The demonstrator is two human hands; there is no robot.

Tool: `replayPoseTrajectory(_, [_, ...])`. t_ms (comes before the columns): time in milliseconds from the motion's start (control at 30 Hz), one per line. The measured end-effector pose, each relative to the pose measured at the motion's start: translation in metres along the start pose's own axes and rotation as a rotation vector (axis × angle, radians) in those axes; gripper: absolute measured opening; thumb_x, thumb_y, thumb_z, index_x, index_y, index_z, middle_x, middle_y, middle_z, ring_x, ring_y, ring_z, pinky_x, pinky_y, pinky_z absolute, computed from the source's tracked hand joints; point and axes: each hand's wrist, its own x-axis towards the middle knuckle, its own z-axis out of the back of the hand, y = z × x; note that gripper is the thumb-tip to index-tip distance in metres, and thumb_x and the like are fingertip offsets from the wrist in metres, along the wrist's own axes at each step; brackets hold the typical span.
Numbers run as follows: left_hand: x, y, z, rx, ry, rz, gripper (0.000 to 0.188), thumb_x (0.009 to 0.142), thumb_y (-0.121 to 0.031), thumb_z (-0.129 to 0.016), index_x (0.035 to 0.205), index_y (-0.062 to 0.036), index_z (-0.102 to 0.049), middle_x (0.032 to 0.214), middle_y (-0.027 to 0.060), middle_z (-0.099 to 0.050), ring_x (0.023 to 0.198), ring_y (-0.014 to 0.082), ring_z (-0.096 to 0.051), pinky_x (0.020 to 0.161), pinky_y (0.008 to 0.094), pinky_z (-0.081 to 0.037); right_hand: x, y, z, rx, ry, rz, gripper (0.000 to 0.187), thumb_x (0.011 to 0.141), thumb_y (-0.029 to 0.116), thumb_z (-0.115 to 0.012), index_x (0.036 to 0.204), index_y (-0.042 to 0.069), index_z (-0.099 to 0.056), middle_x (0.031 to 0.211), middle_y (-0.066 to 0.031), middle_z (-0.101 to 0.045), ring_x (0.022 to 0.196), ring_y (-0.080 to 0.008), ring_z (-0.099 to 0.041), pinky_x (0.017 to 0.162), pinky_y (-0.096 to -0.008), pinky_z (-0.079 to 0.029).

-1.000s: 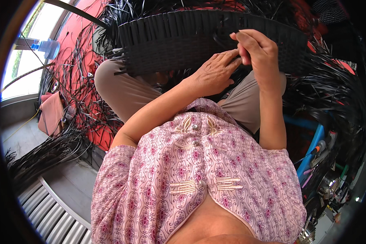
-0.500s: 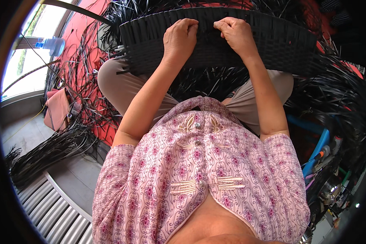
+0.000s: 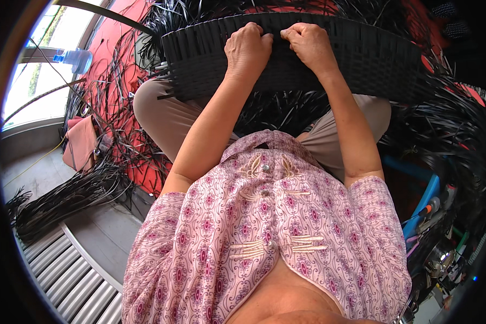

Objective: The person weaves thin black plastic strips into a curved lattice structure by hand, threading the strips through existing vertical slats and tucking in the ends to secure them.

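A curved black woven piece (image 3: 372, 59), plaited from flat strips like the side of a basket, lies across my lap and knees. Over its upper part, near the rim, both fists are held a short way apart. My left hand (image 3: 248, 49) is closed, its thumb pressed against the bent fingers. Thumb and forefinger of my right hand (image 3: 310, 48) are pinched together, pointing toward the left one. Whatever is between the fingers, if anything, cannot be made out against the black weave.
Loose black strips (image 3: 443, 124) lie in heaps at the right, with more scattered over the red floor covering (image 3: 116, 40). A bundle of strips (image 3: 73, 200) lies at the left, near a pink bag (image 3: 81, 143) and a slatted rack (image 3: 75, 275). Tools lie by a blue bar (image 3: 422, 202).
My left hand has shifted slightly right and turned, its back now more toward the view. The right hand has moved a little left, and the hands are somewhat closer together.
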Motion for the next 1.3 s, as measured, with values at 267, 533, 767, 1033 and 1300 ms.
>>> replayPoseTrajectory(267, [-0.007, 0.007, -0.002, -0.099, -0.024, 0.023, 0.033, 0.083, -0.027, -0.068, 0.1, 0.0003, -0.072, 0.092, 0.0188, -0.073, 0.091, 0.0338, -0.07, 0.086, 0.0404, -0.053, 0.003, -0.001, 0.004, -0.069, 0.155, 0.005, 0.024, 0.086, 0.032, -0.067, 0.092, 0.01, -0.076, 0.09, -0.0138, -0.073, 0.088, -0.0311, -0.07, 0.078, -0.0411, -0.055])
replayPoseTrajectory(533, [-0.008, 0.006, 0.001, -0.118, -0.032, -0.108, 0.025, 0.085, -0.024, -0.066, 0.095, -0.0014, -0.068, 0.087, 0.0192, -0.07, 0.087, 0.0392, -0.067, 0.079, 0.0458, -0.051, 0.017, -0.016, -0.003, -0.679, 0.185, 0.651, 0.025, 0.08, 0.03, -0.068, 0.084, 0.007, -0.076, 0.085, -0.0148, -0.072, 0.08, -0.0303, -0.071, 0.074, -0.0419, -0.057])
replayPoseTrajectory(767, [0.008, 0.019, 0.008, -0.166, 0.191, -0.034, 0.022, 0.088, -0.021, -0.063, 0.095, -0.0014, -0.069, 0.087, 0.0191, -0.071, 0.087, 0.0383, -0.067, 0.08, 0.0456, -0.051, 0.022, 0.012, 0.005, -0.239, 0.274, 0.092, 0.023, 0.077, 0.029, -0.069, 0.085, 0.008, -0.076, 0.088, -0.0162, -0.073, 0.091, -0.0333, -0.07, 0.084, -0.045, -0.054])
replayPoseTrajectory(1033, [0.012, 0.001, 0.033, 0.175, 0.255, -0.149, 0.023, 0.083, -0.021, -0.068, 0.101, -0.0074, -0.072, 0.093, 0.0185, -0.072, 0.095, 0.0382, -0.067, 0.087, 0.0459, -0.052, 0.021, 0.01, 0.006, -0.168, 0.331, 0.07, 0.022, 0.078, 0.027, -0.069, 0.088, 0.01, -0.077, 0.09, -0.0157, -0.073, 0.093, -0.0334, -0.069, 0.086, -0.0443, -0.053])
replayPoseTrajectory(1300, [0.022, 0.035, 0.028, -0.373, 0.389, -0.074, 0.013, 0.079, -0.01, -0.066, 0.084, 0.0026, -0.066, 0.066, 0.0103, -0.067, 0.054, 0.016, -0.064, 0.053, 0.03, -0.051, 0.012, 0.024, -0.008, -0.34, 0.196, 0.043, 0.026, 0.077, 0.029, -0.071, 0.087, 0.005, -0.075, 0.091, -0.0211, -0.071, 0.093, -0.0372, -0.069, 0.085, -0.0472, -0.053])
